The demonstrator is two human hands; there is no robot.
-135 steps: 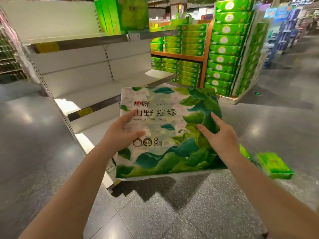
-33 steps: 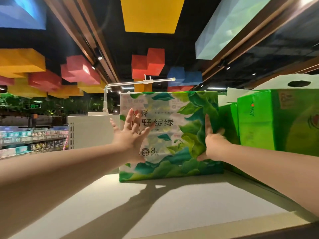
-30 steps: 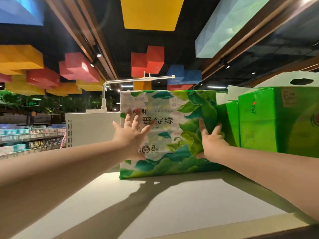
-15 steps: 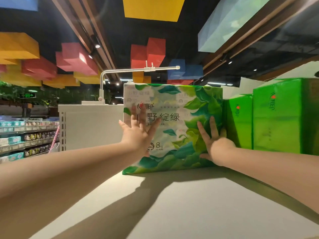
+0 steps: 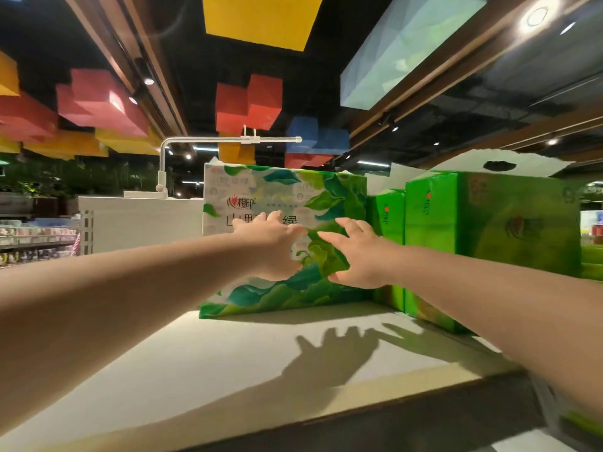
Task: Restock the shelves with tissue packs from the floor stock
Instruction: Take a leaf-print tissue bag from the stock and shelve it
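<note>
The tissue pack (image 5: pixel 284 236) with the leaf print stands upright on the top shelf (image 5: pixel 261 360), far back from the front edge. Its right side is touching or almost touching the bright green packs (image 5: pixel 489 243) beside it. Both hands are in front of its printed face. The left hand (image 5: pixel 270 249) has its fingers spread and relaxed, and the right hand (image 5: pixel 355 252) has its fingers loosely bent; neither grip closes around anything. I cannot tell if the fingertips touch the wrapper or are just in front of it.

The step in hand seems to be the final setting of the pack in its place. To do it well, I think the palms should press flat and evenly on the face, so the soft pack slides straight back and does not turn or fall backward. A small push toward the right would close any gap with the green packs. The wrapper looks smooth and may slip under the fingers.

The shelf surface is pale, flat and matt, with much free space in front of the pack and to its left. Strong light from above throws the shadow of a hand on it. Above is a dark ceiling with red, yellow and blue blocks (image 5: pixel 248 102) and small spotlights. More store shelves (image 5: pixel 36 239) stand far at the left.
</note>
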